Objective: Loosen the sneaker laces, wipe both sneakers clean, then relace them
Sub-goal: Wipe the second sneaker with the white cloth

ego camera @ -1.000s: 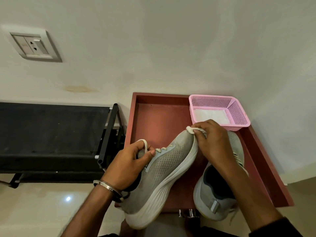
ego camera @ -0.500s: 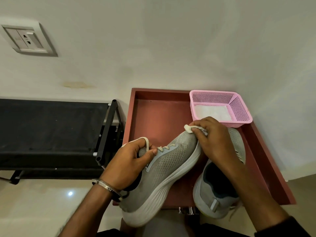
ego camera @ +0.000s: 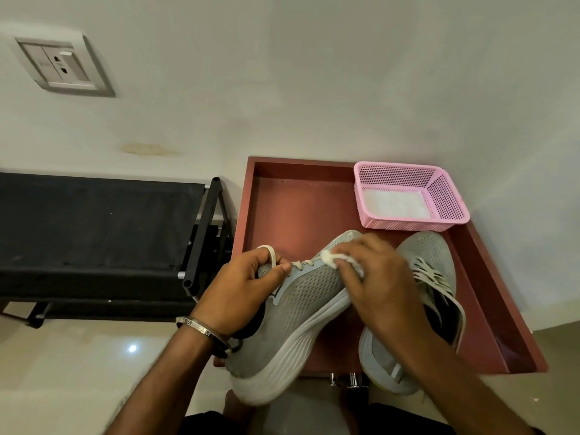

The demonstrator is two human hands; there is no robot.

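Note:
A grey mesh sneaker with a white sole is tilted on its side, toe pointing up and away. My left hand grips its collar and tongue, with a loop of its cream lace over my fingers. My right hand pinches a small white wipe and presses it on the sneaker's upper beside the lace eyelets. The second grey sneaker lies in the red tray to the right, its laces showing, partly hidden behind my right forearm.
The red tray stands against the wall and holds a pink perforated basket with white wipes at its back right corner. A black rack stands to the left. A wall socket is at upper left.
My right hand has slid the wipe from the sneaker's toe tip down toward the laces. The left hand keeps its grip on the collar. The camera tilted slightly.

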